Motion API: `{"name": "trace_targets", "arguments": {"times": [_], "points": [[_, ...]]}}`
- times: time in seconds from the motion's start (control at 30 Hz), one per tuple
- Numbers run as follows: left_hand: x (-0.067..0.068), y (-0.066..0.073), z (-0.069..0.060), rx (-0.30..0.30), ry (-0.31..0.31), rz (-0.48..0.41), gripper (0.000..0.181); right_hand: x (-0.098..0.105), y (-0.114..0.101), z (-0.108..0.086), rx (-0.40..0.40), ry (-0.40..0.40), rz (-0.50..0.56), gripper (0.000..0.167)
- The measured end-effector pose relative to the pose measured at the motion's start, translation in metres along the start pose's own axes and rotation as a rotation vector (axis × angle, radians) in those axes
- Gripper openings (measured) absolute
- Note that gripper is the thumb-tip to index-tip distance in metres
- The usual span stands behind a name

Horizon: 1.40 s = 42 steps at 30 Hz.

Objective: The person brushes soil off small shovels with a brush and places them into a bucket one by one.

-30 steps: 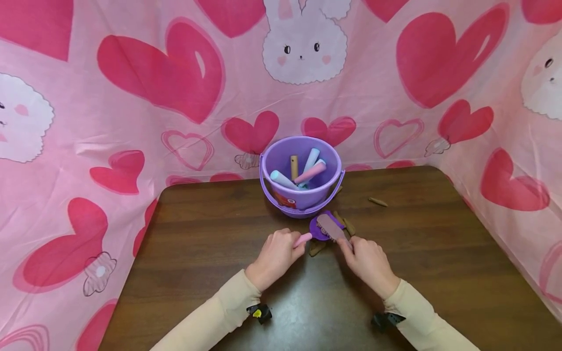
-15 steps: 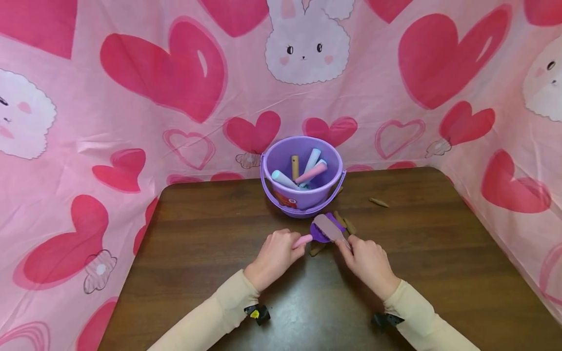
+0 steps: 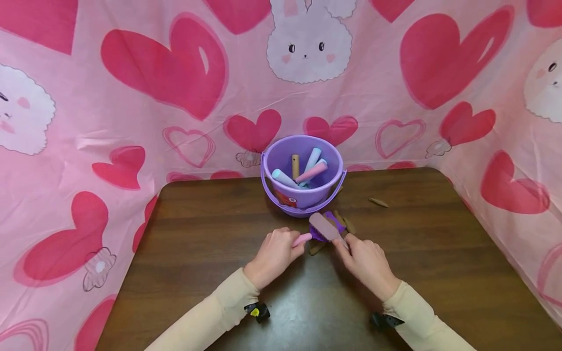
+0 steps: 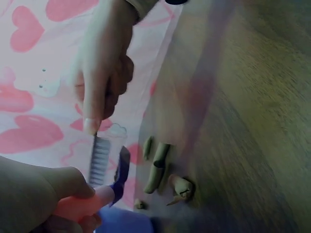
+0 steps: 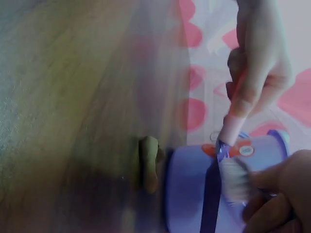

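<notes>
My left hand (image 3: 273,257) grips the pink handle (image 3: 302,239) of a small purple shovel (image 3: 340,223). My right hand (image 3: 369,263) holds a pinkish brush (image 3: 324,226) by its handle, index finger laid along it. The brush head lies over the shovel blade, covering part of it. In the left wrist view the brush bristles (image 4: 100,160) face the shovel blade (image 4: 122,170), with a gap between them. Brown stick-like pieces (image 3: 350,225) lie on the table beside and below the blade. Some brown matter shows on the blade, partly hidden.
Just behind the shovel stands a purple bucket (image 3: 307,196) with its handle folded down, holding several light blue, pink and tan handles. A single brown stick (image 3: 378,202) lies farther right on the wooden table (image 3: 197,234). Pink heart-patterned cloth (image 3: 175,87) surrounds the table.
The brush head has shifted left across the shovel blade and tilted, so its bristles show less. My left hand and the shovel have hardly moved.
</notes>
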<state>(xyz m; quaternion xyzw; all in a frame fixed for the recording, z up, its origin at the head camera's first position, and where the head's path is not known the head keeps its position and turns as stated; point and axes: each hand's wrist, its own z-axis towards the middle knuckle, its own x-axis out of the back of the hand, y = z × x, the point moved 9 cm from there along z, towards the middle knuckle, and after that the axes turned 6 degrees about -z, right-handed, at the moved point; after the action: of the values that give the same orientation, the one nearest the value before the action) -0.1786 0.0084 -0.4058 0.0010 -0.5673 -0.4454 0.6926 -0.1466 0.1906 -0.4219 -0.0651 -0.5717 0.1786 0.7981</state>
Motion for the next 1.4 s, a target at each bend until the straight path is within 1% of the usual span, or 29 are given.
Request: {"name": "trace_targets", "arguments": {"times": [0.1,0.2,0.3,0.4,0.57,0.77,0.87,0.93,1.0,1.03,1.1,1.2,1.27,1.33,1.4], "points": [[-0.001,-0.001,-0.002,0.002,0.005,0.0,0.028,-0.003,-0.002,-0.002,0.017,-0.016,-0.035,0.043],[-0.003,-0.001,-0.002,0.002,0.0,0.002,0.028,-0.003,0.002,-0.004,-0.017,-0.01,-0.063,0.044],[-0.003,-0.001,-0.002,-0.007,0.002,0.01,0.028,-0.001,0.005,-0.004,-0.046,0.011,-0.058,0.044],[-0.001,0.0,-0.001,-0.012,0.008,0.014,0.03,0.001,0.008,-0.002,-0.059,0.025,-0.043,0.043],[-0.001,-0.001,0.0,-0.006,0.001,0.011,0.031,0.001,0.011,-0.001,-0.076,0.014,-0.035,0.043],[-0.001,0.0,0.001,0.001,0.001,0.004,0.025,0.006,0.017,0.003,-0.098,0.008,-0.032,0.044],[-0.001,0.0,0.001,0.003,0.001,-0.005,0.024,0.005,0.022,0.007,-0.118,-0.044,0.0,0.044],[-0.002,-0.001,0.001,0.0,0.0,-0.008,0.027,0.005,0.027,0.009,-0.151,-0.096,0.069,0.044],[-0.002,-0.002,0.001,-0.001,-0.005,-0.01,0.032,0.007,0.029,0.009,-0.177,-0.124,0.133,0.044],[-0.002,-0.003,0.0,0.0,-0.007,-0.01,0.035,0.008,0.028,0.01,-0.176,-0.133,0.157,0.043],[-0.002,-0.004,0.0,0.008,-0.014,-0.016,0.038,0.009,0.022,0.01,-0.136,-0.134,0.169,0.042],[-0.003,-0.005,-0.001,0.021,-0.028,-0.029,0.036,0.006,0.01,0.007,-0.03,-0.118,0.086,0.041],[-0.002,-0.005,-0.001,0.025,-0.024,-0.031,0.033,0.003,0.005,0.005,0.015,-0.084,0.029,0.043],[-0.001,-0.005,0.0,0.025,-0.017,-0.028,0.031,0.001,0.005,0.003,0.015,-0.039,-0.014,0.044],[0.001,-0.005,0.0,0.021,-0.001,-0.019,0.031,0.001,0.007,0.003,0.001,0.006,-0.033,0.045]]}}
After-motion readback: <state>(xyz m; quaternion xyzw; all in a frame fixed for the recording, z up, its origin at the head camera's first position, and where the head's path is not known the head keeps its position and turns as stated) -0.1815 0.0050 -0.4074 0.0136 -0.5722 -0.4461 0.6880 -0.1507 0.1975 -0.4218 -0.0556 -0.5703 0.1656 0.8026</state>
